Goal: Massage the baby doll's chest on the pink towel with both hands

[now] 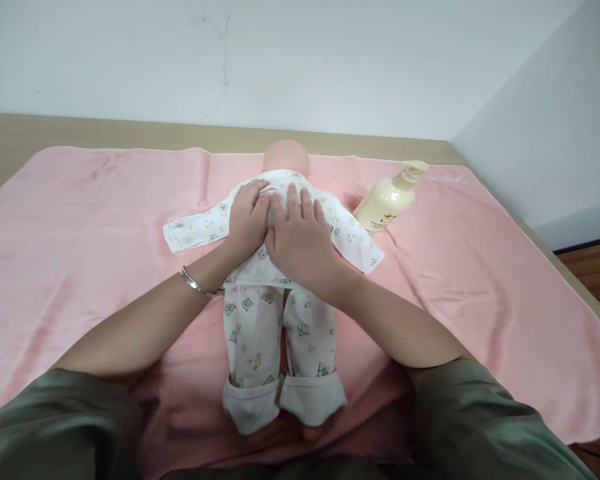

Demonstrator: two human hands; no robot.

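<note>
A doll (260,270) in a white patterned top and trousers lies on a pink cloth, its bald head at the far end with no face showing and its trouser cuffs turned up towards me. My left hand (249,217) rests on the left part of the top, a silver bangle on its wrist. Flat on the middle of the top lies my right hand (303,243), its fingers somewhat spread and pointing to the doll's head. The two hands touch or nearly touch at the thumbs. Neither one holds anything.
A pale yellow pump bottle (387,203) leans to the right beside the doll's right-hand sleeve. The pink cloth (480,280) covers most of a tan table (10,143). White walls stand behind and at the right. Wooden flooring shows at the right edge.
</note>
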